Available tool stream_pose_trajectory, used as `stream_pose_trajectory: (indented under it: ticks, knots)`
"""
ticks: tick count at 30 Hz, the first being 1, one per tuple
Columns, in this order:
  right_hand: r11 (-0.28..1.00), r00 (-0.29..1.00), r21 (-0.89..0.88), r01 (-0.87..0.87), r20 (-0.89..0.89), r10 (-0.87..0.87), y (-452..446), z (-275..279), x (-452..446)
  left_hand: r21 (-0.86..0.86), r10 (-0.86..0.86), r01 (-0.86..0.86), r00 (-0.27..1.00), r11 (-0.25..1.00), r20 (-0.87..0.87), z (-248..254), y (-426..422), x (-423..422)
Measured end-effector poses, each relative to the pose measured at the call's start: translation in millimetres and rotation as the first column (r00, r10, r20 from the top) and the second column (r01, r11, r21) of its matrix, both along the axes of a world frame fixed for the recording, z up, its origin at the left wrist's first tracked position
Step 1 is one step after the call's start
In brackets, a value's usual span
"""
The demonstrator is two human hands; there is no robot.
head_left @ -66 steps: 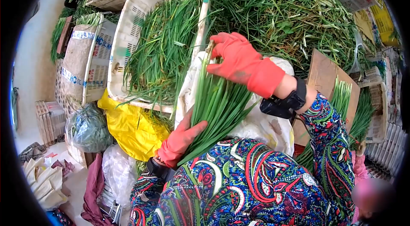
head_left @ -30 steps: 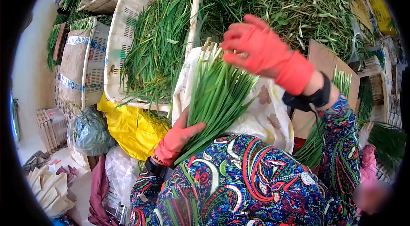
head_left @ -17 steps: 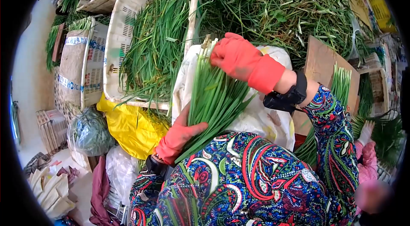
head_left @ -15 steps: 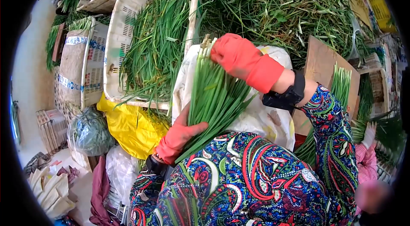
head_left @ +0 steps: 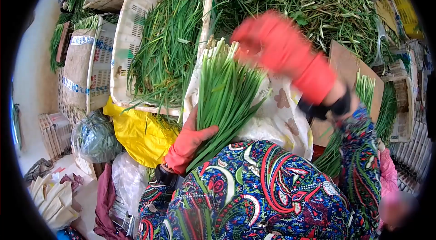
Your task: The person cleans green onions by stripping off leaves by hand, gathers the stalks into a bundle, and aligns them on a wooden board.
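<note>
A thick bunch of garlic chives (head_left: pixel 227 99) leans over my lap, its pale cut ends up and its green leaves fanning down. My left hand (head_left: pixel 188 142), in a red-orange rubber glove, is closed around the lower left side of the bunch, thumb across the front. Beside the pale ends is my right hand (head_left: pixel 259 33), gloved the same way and smeared by motion; its fingers cannot be made out. Under the bunch lies a white flowered cloth (head_left: pixel 284 117) spread over my knees.
A white plastic crate (head_left: pixel 119 76) of loose chives (head_left: pixel 168 49) stands ahead to the left. A large heap of leaves and trimmings (head_left: pixel 309 4) fills the back. Cardboard (head_left: pixel 338 63) and another chive bundle (head_left: pixel 364 88) are to the right, near a person in a pink sleeve (head_left: pixel 387 172). Yellow plastic (head_left: pixel 141 135) lies left.
My right hand has come off the pale ends of the bunch and moved slightly up and right, its wrist swinging right. The left hand keeps its hold in nearly the same place.
</note>
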State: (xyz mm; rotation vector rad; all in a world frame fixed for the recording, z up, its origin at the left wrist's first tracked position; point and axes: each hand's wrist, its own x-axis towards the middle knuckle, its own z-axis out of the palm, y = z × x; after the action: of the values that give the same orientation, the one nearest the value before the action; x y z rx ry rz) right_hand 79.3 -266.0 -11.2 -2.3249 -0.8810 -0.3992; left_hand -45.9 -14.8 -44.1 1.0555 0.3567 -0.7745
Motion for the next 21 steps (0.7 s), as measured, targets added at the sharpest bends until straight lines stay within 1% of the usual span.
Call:
stream_pose_trajectory:
  ticks: [1,3,6,7,9,10,12,13,14,15,17,18,21]
  knots:
    - [0.998,1.000,-0.060,0.001,-0.011,-0.002,21.9,-4.2,-26.6,-0.013,0.007,-0.007,1.000,1.000,0.002,1.7,-1.5,0.6]
    - [0.963,0.994,-0.258,0.079,-0.052,-0.095,51.7,-27.1,-57.4,-0.031,0.029,-0.029,1.000,0.999,0.002,6.3,-1.6,-0.6]
    - [0.949,0.975,-0.279,0.150,-0.117,-0.188,68.0,-43.6,-64.2,0.045,0.025,-0.027,0.999,0.999,0.035,-0.4,4.6,-4.8]
    - [0.939,0.973,-0.316,0.134,-0.139,-0.186,71.2,-45.0,-63.2,0.059,0.029,-0.032,0.998,0.998,0.048,-3.3,6.3,-6.4]
    - [0.915,0.964,-0.390,0.105,-0.185,-0.189,75.0,-46.0,-61.0,0.065,0.098,-0.097,0.995,0.993,-0.011,2.1,6.5,-7.1]
    - [0.905,0.965,-0.408,0.120,-0.165,-0.203,75.1,-46.9,-59.8,0.071,0.132,-0.129,0.991,0.989,-0.038,6.1,6.6,-6.6]
    - [0.886,0.966,-0.438,0.150,-0.126,-0.225,76.5,-48.4,-57.6,0.032,0.145,-0.142,0.979,0.989,-0.143,14.6,7.8,-2.7]
    - [0.918,0.962,-0.384,0.097,-0.201,-0.186,77.1,-48.0,-58.5,0.014,0.153,-0.153,0.969,0.988,-0.194,15.9,9.3,-2.3]
    - [0.945,0.951,-0.325,0.046,-0.275,-0.141,76.8,-46.0,-60.5,0.040,0.123,-0.118,0.977,0.992,-0.171,11.2,11.5,-4.1]
    - [0.965,0.934,-0.262,-0.002,-0.345,-0.092,77.0,-43.3,-62.8,-0.003,0.145,-0.148,0.970,0.989,-0.196,4.9,13.8,-6.0]
    - [0.989,0.839,-0.109,-0.100,-0.544,0.025,80.4,-32.9,-70.6,-0.088,0.178,-0.205,0.952,0.975,-0.248,5.2,10.8,-2.0]
    - [0.990,0.773,-0.025,-0.135,-0.627,0.090,82.2,-27.3,-74.3,-0.108,0.170,-0.206,0.947,0.973,-0.271,13.0,7.2,-3.6]
    - [0.970,0.465,0.175,-0.170,-0.853,0.236,89.0,-15.8,-81.2,-0.117,0.100,-0.111,0.990,0.987,-0.098,-8.7,17.6,-5.0]
